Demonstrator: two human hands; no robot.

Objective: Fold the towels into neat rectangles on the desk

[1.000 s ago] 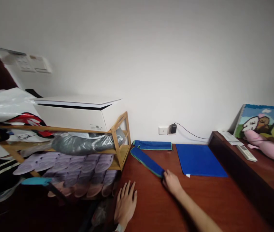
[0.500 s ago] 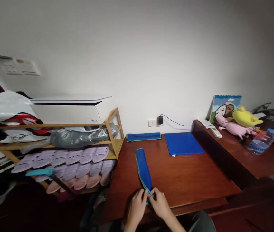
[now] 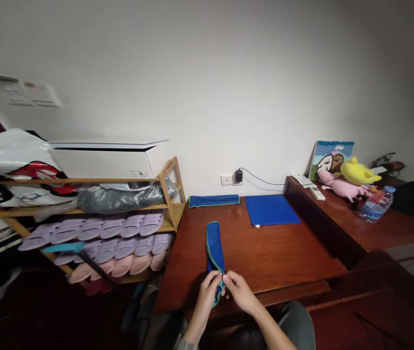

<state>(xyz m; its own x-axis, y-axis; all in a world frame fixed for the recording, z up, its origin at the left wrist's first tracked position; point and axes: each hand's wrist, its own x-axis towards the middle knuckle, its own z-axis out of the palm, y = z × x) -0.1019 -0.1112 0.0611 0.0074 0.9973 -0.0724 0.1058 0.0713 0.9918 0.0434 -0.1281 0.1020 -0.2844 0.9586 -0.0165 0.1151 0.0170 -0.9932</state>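
A narrow folded blue cloth with green edging (image 3: 214,243) runs from the middle of the wooden table towards its front edge. Its near end is pinched between the fingers of my left hand (image 3: 207,294) and my right hand (image 3: 239,290), which nearly touch. A bit of the cloth hangs below my fingers. Against the wall lies another folded blue strip (image 3: 214,200). To its right a flat blue cloth (image 3: 272,210) lies spread out, with a small white tag at its near edge.
On the left stands a wooden rack (image 3: 173,214) with slippers and a white box (image 3: 104,163). A raised brown surface (image 3: 385,233) at the right holds a plastic bottle (image 3: 376,206), plush toys (image 3: 358,171), a remote (image 3: 316,193) and a picture. A charger (image 3: 239,176) is plugged into the wall.
Both hands have lifted the near end of the folded strip slightly, and its end now bends and hangs under my fingers. The camera view has shifted a little.
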